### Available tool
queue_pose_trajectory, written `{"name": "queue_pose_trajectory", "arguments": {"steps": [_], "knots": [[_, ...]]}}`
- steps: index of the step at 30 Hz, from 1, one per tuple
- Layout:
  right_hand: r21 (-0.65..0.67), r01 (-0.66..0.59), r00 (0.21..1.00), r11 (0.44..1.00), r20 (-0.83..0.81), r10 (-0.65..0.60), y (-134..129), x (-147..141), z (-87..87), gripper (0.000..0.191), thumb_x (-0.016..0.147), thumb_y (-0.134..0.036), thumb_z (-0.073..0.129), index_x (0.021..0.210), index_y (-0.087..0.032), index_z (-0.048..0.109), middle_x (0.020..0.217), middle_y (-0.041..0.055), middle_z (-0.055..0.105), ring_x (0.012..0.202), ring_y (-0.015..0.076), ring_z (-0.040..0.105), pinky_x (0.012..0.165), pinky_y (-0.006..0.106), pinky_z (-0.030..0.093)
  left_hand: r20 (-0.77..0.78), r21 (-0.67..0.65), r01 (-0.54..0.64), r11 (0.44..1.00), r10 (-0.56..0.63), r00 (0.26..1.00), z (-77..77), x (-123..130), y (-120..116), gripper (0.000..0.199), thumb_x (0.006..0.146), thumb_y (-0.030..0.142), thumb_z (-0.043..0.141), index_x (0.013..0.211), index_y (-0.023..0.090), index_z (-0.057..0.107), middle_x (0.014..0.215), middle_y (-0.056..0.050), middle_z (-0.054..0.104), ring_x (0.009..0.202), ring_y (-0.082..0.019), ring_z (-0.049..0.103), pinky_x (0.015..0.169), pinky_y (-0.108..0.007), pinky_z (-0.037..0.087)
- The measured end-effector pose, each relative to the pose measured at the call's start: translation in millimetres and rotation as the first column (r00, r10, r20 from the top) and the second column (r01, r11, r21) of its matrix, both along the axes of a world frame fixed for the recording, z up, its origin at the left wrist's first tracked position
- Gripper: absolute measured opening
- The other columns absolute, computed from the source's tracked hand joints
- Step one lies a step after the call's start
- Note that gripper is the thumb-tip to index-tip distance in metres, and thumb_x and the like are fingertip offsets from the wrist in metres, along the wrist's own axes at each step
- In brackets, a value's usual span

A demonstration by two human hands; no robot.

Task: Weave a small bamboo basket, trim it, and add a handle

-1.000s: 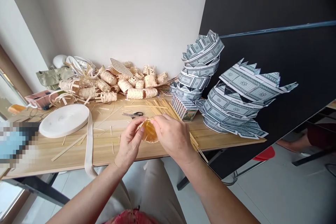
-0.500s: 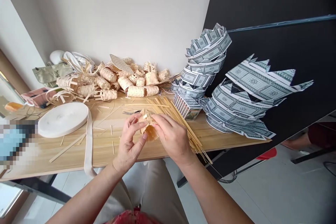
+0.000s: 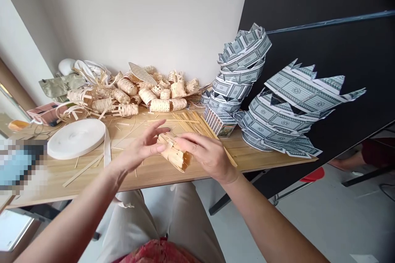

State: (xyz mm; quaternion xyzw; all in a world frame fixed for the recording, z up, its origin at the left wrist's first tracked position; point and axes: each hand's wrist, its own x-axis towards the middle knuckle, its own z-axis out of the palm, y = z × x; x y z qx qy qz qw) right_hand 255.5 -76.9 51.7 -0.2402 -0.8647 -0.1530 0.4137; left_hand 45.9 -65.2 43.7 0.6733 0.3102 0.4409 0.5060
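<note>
1. Clock directions run from the woven tube (image 3: pixel 173 152), twelve pointing away from the person. The tube is held above the near edge of the wooden surface (image 3: pixel 259 160), lying slantwise, one open end towards four o'clock.
2. The right hand (image 3: pixel 212 158) pinches the tube between thumb and fingers on its upper side near that end. This probably steadies the thin weave without crushing it.
3. The left hand (image 3: pixel 140 146) is at nine to ten o'clock, its grip spread: thumb against or just beside the far end, fingers lifted. It seems to guide lightly rather than carry; whether it bears weight, I cannot tell.
4. Narrow strips (image 3: pixel 197 125) lie bundled at one o'clock, behind the right hand, probably laid lengthwise so single ones come away easily.
5. A heap of woven pieces (image 3: pixel 126 86) fills ten to twelve o'clock against the wall (image 3: pixel 148 16), apparently pushed back to leave working room.
6. The white roll of strap (image 3: pixel 75 139) lies flat at nine to ten o'clock; its free band and the scattered offcuts could catch the left forearm.
7. At two o'clock a patterned box (image 3: pixel 219 122) and two folded-paper towers (image 3: pixel 240 70) limit reach beyond the right hand.
8. A dark loop (image 3: pixel 163 130) shows behind the left fingers, too hidden to identify.
</note>
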Motion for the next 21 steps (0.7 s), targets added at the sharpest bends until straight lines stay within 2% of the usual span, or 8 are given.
{"name": "queue_pose_trajectory", "arguments": {"steps": [2, 4, 7, 10, 13, 16, 18, 21], "knots": [[0.006, -0.007, 0.997, 1.000, 0.072, 0.007, 0.6, 1.3, 7.6, 0.032, 0.094, -0.012, 0.036, 0.106, -0.020, 0.064, 0.099, 0.0060, 0.067, 0.089, 0.0128, 0.063, 0.077, 0.023, 0.052, -0.030, -0.117, 0.187, 0.975, -0.191, 0.981, 5.3, -2.1, 7.9, 0.064, 0.064, 0.041, 0.075, 0.123, 0.029, 0.053, 0.114, -0.011, 0.063, 0.102, -0.029, 0.061, 0.080, -0.041, 0.052], [-0.001, -0.017, 0.996, 1.000, 0.083, 0.017, 1.9, 3.0, 13.9, 0.031, 0.093, -0.012, 0.037, 0.109, -0.019, 0.063, 0.101, 0.0064, 0.066, 0.090, 0.0137, 0.063, 0.078, 0.024, 0.052, 0.025, -0.168, 0.242, 0.956, -0.241, 0.970, 6.2, 0.9, 10.5, 0.054, 0.062, 0.038, 0.076, 0.113, 0.026, 0.060, 0.102, -0.008, 0.066, 0.091, -0.025, 0.064, 0.075, -0.037, 0.053], [-0.048, 0.023, 0.997, 0.999, -0.072, -0.027, 2.2, 8.6, 17.4, 0.026, 0.091, -0.013, 0.043, 0.106, -0.017, 0.063, 0.105, 0.0092, 0.064, 0.097, 0.0179, 0.060, 0.084, 0.031, 0.051, 0.144, -0.137, 0.074, 0.988, -0.054, 0.988, 1.8, 8.7, 8.0, 0.048, 0.062, 0.033, 0.077, 0.107, 0.025, 0.060, 0.095, -0.004, 0.064, 0.085, -0.019, 0.062, 0.072, -0.030, 0.051], [-0.275, 0.006, 0.921, 0.961, -0.374, -0.113, -3.5, 11.3, 11.7, 0.016, 0.087, -0.018, 0.050, 0.089, -0.017, 0.065, 0.094, 0.0081, 0.066, 0.082, 0.0174, 0.063, 0.069, 0.030, 0.054, 0.184, -0.083, -0.131, 0.988, 0.144, 0.972, -4.9, 14.9, 4.5, 0.047, 0.064, 0.030, 0.076, 0.106, 0.026, 0.056, 0.094, -0.001, 0.061, 0.082, -0.015, 0.059, 0.073, -0.026, 0.049], [-0.571, -0.235, 0.823, 0.787, -0.548, -0.152, -12.7, 3.8, 2.9, 0.015, 0.083, -0.027, 0.056, 0.090, -0.016, 0.064, 0.092, 0.0067, 0.066, 0.057, 0.0116, 0.061, 0.044, 0.021, 0.048, 0.201, -0.053, -0.200, 0.978, 0.207, 0.957, -10.5, 21.2, 1.3, 0.046, 0.066, 0.031, 0.075, 0.106, 0.025, 0.052, 0.095, -0.001, 0.059, 0.080, -0.013, 0.057, 0.072, -0.025, 0.047], [-0.688, -0.409, 0.774, 0.599, -0.610, -0.171, -18.1, -8.5, -1.7, 0.026, 0.080, -0.034, 0.058, 0.096, -0.015, 0.063, 0.087, 0.0067, 0.066, 0.052, 0.0108, 0.061, 0.037, 0.018, 0.043, 0.197, -0.014, -0.233, 0.972, 0.231, 0.953, -13.4, 29.5, -3.4, 0.046, 0.067, 0.031, 0.074, 0.105, 0.025, 0.049, 0.095, 0.000, 0.059, 0.082, -0.014, 0.056, 0.072, -0.025, 0.047], [-0.702, -0.484, 0.741, 0.523, -0.647, -0.182, -18.6, -14.4, -2.0, 0.027, 0.080, -0.037, 0.057, 0.094, -0.014, 0.063, 0.076, 0.0048, 0.066, 0.049, 0.0100, 0.058, 0.037, 0.018, 0.041, 0.203, 0.024, -0.279, 0.960, 0.269, 0.942, -14.0, 34.9, -7.4, 0.045, 0.067, 0.031, 0.074, 0.104, 0.024, 0.048, 0.097, -0.001, 0.058, 0.085, -0.015, 0.056, 0.073, -0.026, 0.047], [-0.677, -0.574, 0.678, 0.461, -0.708, -0.196, -17.8, -18.0, -1.0, 0.027, 0.078, -0.038, 0.059, 0.089, -0.015, 0.065, 0.061, 0.0007, 0.061, 0.046, 0.0094, 0.055, 0.036, 0.017, 0.037, 0.218, 0.076, -0.331, 0.941, 0.308, 0.926, -14.3, 40.6, -12.9, 0.045, 0.066, 0.031, 0.075, 0.101, 0.023, 0.047, 0.103, -0.002, 0.057, 0.090, -0.016, 0.056, 0.076, -0.028, 0.047]]}}
